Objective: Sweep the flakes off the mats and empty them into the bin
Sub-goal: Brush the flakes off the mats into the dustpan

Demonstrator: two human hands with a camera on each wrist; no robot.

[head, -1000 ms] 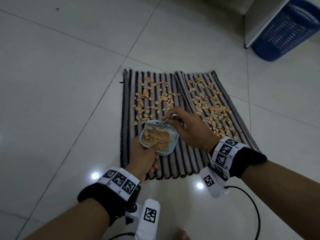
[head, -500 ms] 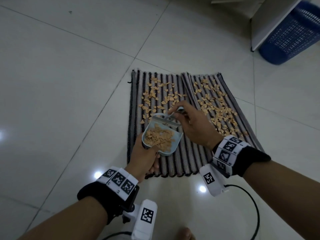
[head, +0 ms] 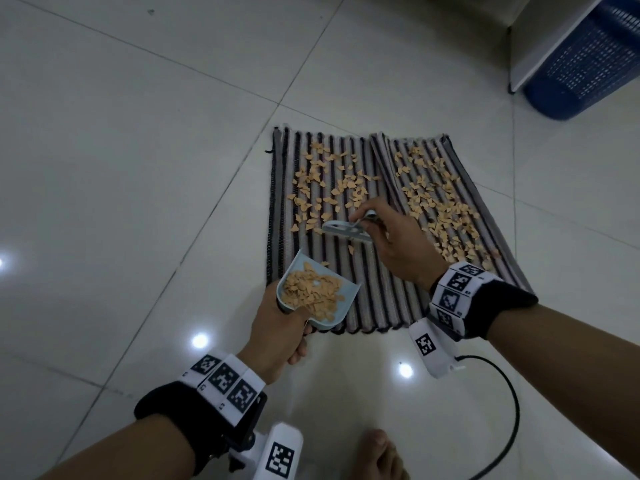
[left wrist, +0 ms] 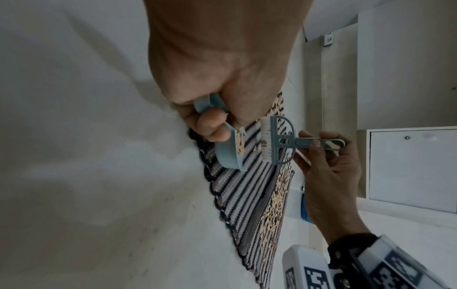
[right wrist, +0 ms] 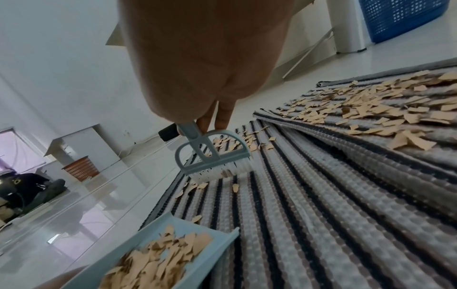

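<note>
Two striped mats lie side by side on the tile floor, the left mat [head: 346,271] and the right mat [head: 460,168], both strewn with tan flakes [head: 322,178]. My left hand [head: 280,334] grips the handle of a light-blue dustpan [head: 317,292] heaped with flakes, lifted at the left mat's near-left corner. My right hand [head: 391,237] pinches the handle of a small blue brush [head: 346,231], whose white bristles [right wrist: 217,172] hang just above the left mat's middle. Brush and dustpan [right wrist: 158,254] are apart. A blue mesh bin [head: 588,60] stands at the far right.
A white cabinet panel [head: 554,39] leans in front of the bin. Glossy white tiles [head: 138,168] surround the mats. My bare foot [head: 381,455] and a black cable [head: 509,410] are near the bottom. Furniture and a wooden box [right wrist: 81,170] stand far off.
The dustpan has drawn back toward me and to the left, away from the brush. The brush has lifted out of the pan's mouth and now hangs over the mat's middle.
</note>
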